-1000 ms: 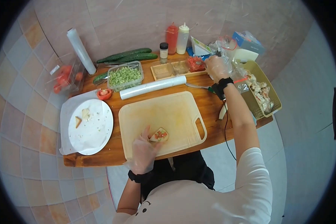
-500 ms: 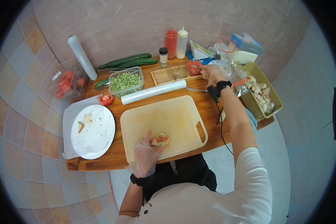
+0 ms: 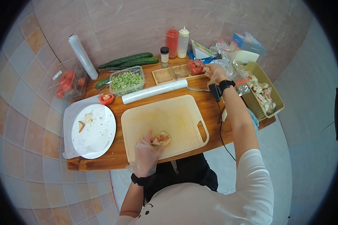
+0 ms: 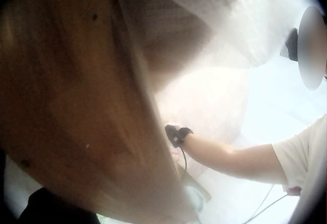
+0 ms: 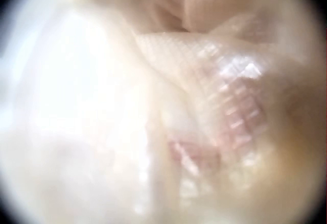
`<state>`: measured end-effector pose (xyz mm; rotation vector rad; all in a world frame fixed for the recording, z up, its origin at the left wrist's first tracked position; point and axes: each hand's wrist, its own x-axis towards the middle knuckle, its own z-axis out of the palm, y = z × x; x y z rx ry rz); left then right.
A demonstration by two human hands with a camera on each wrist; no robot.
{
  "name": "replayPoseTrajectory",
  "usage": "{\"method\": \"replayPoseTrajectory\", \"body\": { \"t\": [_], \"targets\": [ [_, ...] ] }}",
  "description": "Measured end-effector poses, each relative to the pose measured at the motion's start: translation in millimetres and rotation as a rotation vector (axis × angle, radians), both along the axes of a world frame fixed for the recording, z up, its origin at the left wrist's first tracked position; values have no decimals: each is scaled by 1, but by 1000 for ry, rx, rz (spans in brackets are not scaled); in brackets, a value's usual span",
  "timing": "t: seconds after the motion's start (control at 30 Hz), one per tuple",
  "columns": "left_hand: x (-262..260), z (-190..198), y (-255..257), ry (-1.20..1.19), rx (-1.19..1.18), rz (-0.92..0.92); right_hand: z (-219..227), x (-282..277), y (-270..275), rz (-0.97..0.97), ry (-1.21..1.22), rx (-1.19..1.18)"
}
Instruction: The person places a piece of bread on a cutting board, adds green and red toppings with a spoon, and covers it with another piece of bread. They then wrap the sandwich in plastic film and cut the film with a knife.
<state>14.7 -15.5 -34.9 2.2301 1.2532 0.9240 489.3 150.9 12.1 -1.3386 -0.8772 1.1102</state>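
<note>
A small piece of bread (image 3: 163,138) topped with red and green bits lies on the cream cutting board (image 3: 169,112). My gloved left hand (image 3: 145,154) rests beside it on the board, index finger extended along its left and thumb reaching under its near side. In the head view my gloved right hand (image 3: 215,72) is at the back right, fingertips at the rim of a small container of chopped tomato (image 3: 195,67). I cannot tell whether those fingers hold something; the right wrist view is mostly blurred glove plastic. Beneath that wrist lies a knife (image 3: 197,89).
A plastic-wrap roll (image 3: 154,91) lies behind the board. Chopped cucumber (image 3: 126,81) fills a clear tub. A white plate (image 3: 94,140) holds bread scraps at left. Squeeze bottles (image 3: 172,43) stand by the wall. A basket (image 3: 277,107) of wrapped food sits at right, near a dangling cable (image 3: 222,138).
My right hand has shifted slightly down at the tomato container, its wrist turning. My left hand stays beside the bread piece. The head view has shifted a little.
</note>
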Motion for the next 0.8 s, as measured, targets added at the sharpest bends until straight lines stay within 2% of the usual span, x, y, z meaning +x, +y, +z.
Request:
{"method": "replayPoseTrajectory", "body": {
  "t": [0.03, 0.13, 0.2, 0.3, 0.33, 0.4, 0.47, 0.57, 0.6, 0.67, 0.73, 0.8],
  "targets": [
    [0, 0, 0, -7, 1, -1, 2, 1, -4, 36, -193, 14],
    [1, -1, 1, -20, 13, -5, 40, -54, -28, -373, 143, -63],
    [1, -1, 0, -23, 18, -4, 40, -56, -26, -414, 6, -106],
    [1, -1, 0, -22, 16, -4, 29, -41, -13, -307, -595, -181],
    [1, -1, 0, -23, 16, -6, 27, -40, -11, -281, -712, -191],
    [0, 0, 0, -16, 20, -8, 25, -36, -6, -249, -780, -207],
    [0, -1, 0, -3, 27, -8, 26, -33, -4, -263, -453, -189],
    [1, 2, -1, -14, -3, -6, 12, -20, 5, -277, 218, -105],
    [1, 2, -1, -15, -2, -1, 5, -8, 4, -175, 218, -53],
    [1, 1, -1, -16, -6, 9, 16, -18, -8, -124, 221, 1],
    [1, 1, 1, -7, 12, -3, 41, -50, -31, -218, 231, -8],
    [-1, -2, 0, 20, 19, -2, 57, -76, -49, -230, 98, 15]
  ]
}}
